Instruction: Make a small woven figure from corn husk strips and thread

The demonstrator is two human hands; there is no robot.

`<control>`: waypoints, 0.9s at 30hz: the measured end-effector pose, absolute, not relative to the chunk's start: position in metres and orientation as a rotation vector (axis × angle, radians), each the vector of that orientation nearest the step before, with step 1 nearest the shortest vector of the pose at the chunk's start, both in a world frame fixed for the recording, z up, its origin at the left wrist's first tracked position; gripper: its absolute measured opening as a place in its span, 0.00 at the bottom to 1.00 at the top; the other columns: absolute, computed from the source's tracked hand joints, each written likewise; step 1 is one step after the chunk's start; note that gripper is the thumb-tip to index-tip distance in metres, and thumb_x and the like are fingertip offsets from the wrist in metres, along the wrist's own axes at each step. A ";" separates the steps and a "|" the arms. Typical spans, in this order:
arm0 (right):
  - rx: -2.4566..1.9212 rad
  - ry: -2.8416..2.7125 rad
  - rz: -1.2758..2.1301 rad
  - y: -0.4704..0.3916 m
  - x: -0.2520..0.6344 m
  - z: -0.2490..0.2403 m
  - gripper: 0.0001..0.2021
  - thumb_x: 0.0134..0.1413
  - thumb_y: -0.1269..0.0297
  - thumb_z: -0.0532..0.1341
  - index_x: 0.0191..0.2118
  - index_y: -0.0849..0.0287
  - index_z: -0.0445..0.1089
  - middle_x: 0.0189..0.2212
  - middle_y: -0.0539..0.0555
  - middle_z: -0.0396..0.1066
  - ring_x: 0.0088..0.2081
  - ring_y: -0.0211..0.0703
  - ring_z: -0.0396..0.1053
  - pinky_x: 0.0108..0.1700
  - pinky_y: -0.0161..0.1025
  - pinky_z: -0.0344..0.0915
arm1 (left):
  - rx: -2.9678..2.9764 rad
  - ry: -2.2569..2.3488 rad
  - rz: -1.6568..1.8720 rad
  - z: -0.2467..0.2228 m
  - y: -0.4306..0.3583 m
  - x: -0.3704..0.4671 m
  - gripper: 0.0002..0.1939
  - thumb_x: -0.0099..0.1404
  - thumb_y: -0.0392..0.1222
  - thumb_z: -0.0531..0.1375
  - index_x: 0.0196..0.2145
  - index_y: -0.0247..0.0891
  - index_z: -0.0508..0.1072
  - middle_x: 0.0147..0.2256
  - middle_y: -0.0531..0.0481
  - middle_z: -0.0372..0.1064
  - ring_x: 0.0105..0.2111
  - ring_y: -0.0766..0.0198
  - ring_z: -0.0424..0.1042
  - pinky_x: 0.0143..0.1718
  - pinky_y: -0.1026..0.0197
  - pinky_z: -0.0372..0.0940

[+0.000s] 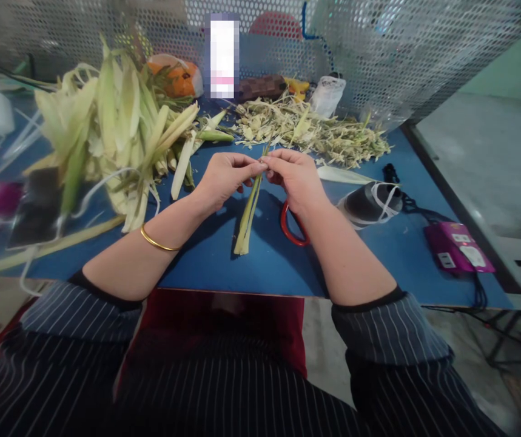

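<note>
Over the middle of the blue table (201, 261), my left hand (224, 177) and my right hand (295, 175) meet, fingertips pinched close together. Both grip a narrow bundle of pale green corn husk strips (246, 224) near its upper end. Its wider, cut-looking end points down toward me. What exactly lies between the fingertips is too small to make out. A red loop handle (284, 224), perhaps of scissors, lies on the table beside my right wrist, its other part hidden under that hand.
Long corn husks (119, 115) are heaped at left, near a dark phone-like slab (37, 206) with a white cable. Husk scraps (278, 124) lie behind my hands. To the right are a black cylinder with white string (364, 203) and a purple socket box (455, 246). A perforated metal panel (360, 42) stands behind.
</note>
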State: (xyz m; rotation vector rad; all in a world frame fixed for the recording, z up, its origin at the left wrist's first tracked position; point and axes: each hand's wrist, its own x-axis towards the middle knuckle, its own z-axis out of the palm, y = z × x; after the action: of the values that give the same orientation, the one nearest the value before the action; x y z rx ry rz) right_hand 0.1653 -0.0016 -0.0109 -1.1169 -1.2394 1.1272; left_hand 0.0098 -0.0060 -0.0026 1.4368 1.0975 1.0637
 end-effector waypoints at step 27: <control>-1.242 -1.132 1.228 -0.003 0.161 -0.014 0.10 0.51 0.71 0.66 0.22 0.60 0.68 0.15 0.44 0.62 0.19 0.29 0.58 0.24 0.29 0.56 | 1.777 1.206 1.025 -0.014 0.008 0.003 0.07 0.62 0.35 0.62 0.26 0.35 0.70 0.22 0.55 0.65 0.24 0.70 0.63 0.27 0.65 0.57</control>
State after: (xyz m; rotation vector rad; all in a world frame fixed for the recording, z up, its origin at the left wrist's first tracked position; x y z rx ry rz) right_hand 0.1607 -0.0025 -0.0139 -1.2421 -1.1316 1.2284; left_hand 0.0033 0.0083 -0.0141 1.7775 1.2060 1.0253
